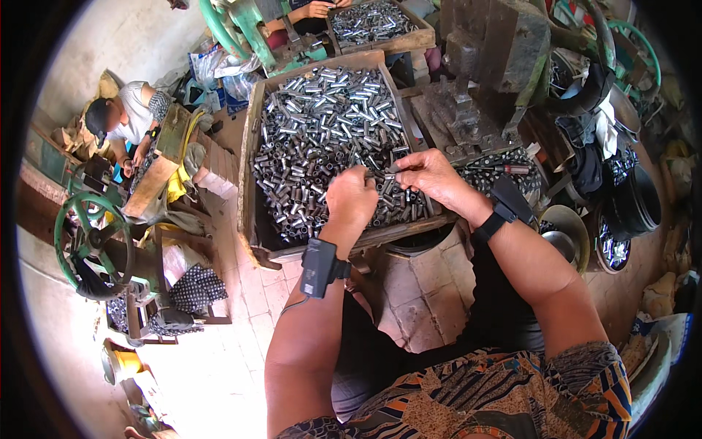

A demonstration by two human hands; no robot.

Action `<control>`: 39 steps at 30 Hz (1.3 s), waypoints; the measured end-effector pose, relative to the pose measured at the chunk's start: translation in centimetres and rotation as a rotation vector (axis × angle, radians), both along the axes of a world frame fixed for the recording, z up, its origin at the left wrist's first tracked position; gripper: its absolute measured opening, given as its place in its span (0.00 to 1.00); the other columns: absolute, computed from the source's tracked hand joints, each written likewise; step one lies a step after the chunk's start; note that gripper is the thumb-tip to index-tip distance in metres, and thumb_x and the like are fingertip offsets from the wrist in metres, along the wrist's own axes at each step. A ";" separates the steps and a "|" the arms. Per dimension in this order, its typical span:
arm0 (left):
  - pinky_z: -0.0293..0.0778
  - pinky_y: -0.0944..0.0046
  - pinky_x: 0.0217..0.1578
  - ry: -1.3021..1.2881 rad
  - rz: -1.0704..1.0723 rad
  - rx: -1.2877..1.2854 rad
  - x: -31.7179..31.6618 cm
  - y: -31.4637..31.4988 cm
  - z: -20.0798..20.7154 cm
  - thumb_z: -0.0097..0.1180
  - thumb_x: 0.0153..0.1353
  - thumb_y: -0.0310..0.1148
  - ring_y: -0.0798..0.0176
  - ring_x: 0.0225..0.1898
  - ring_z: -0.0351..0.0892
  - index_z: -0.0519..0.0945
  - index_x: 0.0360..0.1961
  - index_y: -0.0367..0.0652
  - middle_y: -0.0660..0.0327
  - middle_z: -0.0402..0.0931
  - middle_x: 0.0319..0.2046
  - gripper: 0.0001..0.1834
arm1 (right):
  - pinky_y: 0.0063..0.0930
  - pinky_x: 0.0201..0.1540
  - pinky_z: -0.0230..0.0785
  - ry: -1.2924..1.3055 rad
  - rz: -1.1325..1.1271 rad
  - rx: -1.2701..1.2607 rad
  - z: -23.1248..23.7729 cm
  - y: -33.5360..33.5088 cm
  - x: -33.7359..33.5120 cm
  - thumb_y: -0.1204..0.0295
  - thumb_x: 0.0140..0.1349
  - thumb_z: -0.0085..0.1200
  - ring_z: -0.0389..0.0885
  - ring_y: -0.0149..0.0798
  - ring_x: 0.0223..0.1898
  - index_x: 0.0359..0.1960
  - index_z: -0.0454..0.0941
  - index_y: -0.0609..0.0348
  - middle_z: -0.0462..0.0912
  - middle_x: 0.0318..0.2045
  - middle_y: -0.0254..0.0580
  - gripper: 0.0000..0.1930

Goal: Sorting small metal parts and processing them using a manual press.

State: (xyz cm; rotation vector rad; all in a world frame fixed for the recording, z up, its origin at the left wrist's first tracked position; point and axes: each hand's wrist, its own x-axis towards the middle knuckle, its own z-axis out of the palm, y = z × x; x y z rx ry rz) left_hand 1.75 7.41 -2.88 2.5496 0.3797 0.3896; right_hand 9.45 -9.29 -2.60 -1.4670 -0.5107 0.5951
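The right hand (428, 175) pinches a tube (391, 170), the left hand (352, 196) curls, grip hidden, and lots more fill the box (402, 231).

A mottled, pale wall (117, 47) borders tiled floor (431, 300) washed by bright light (208, 377)

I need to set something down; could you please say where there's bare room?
Bare tiled floor shows between the legs, and between the left forearm and dotted cloth. Metal tubes crowd the wooden tray, and buckets crowd the right side.
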 end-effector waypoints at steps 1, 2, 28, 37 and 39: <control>0.73 0.54 0.37 -0.002 0.001 0.000 0.0 -0.3 0.0 0.56 0.52 0.33 0.45 0.31 0.78 0.81 0.33 0.42 0.46 0.78 0.30 0.09 | 0.20 0.31 0.70 -0.002 0.001 0.000 0.0 -0.1 0.0 0.82 0.51 0.56 0.75 0.26 0.27 0.43 0.76 0.76 0.79 0.28 0.40 0.16; 0.73 0.52 0.38 0.067 -0.039 0.139 0.1 -0.6 0.1 0.55 0.51 0.31 0.44 0.33 0.79 0.81 0.32 0.41 0.46 0.77 0.33 0.08 | 0.20 0.32 0.70 -0.033 -0.019 0.013 0.0 -0.2 0.0 0.83 0.50 0.57 0.76 0.27 0.28 0.43 0.75 0.76 0.79 0.30 0.42 0.17; 0.74 0.58 0.27 -0.063 -0.155 -0.180 0.3 -0.2 -0.2 0.51 0.54 0.23 0.54 0.24 0.78 0.78 0.35 0.31 0.48 0.77 0.28 0.09 | 0.19 0.31 0.72 0.034 -0.080 0.052 0.5 -0.5 -0.1 0.76 0.57 0.58 0.78 0.26 0.26 0.43 0.76 0.70 0.81 0.27 0.39 0.13; 0.69 0.73 0.16 -0.096 -0.054 -1.212 -1.1 -0.1 2.1 0.54 0.56 0.21 0.67 0.25 0.80 0.77 0.38 0.30 0.57 0.78 0.27 0.08 | 0.18 0.28 0.72 0.031 -0.103 0.179 0.4 0.0 -0.6 0.80 0.56 0.58 0.79 0.28 0.26 0.37 0.78 0.67 0.80 0.27 0.39 0.08; 0.70 0.73 0.18 -0.112 -0.047 -1.255 -1.2 -0.4 2.4 0.54 0.56 0.21 0.66 0.25 0.80 0.77 0.37 0.31 0.57 0.78 0.27 0.08 | 0.20 0.31 0.74 0.059 -0.088 0.227 0.1 0.1 -0.7 0.79 0.56 0.58 0.81 0.30 0.28 0.40 0.77 0.67 0.81 0.29 0.40 0.10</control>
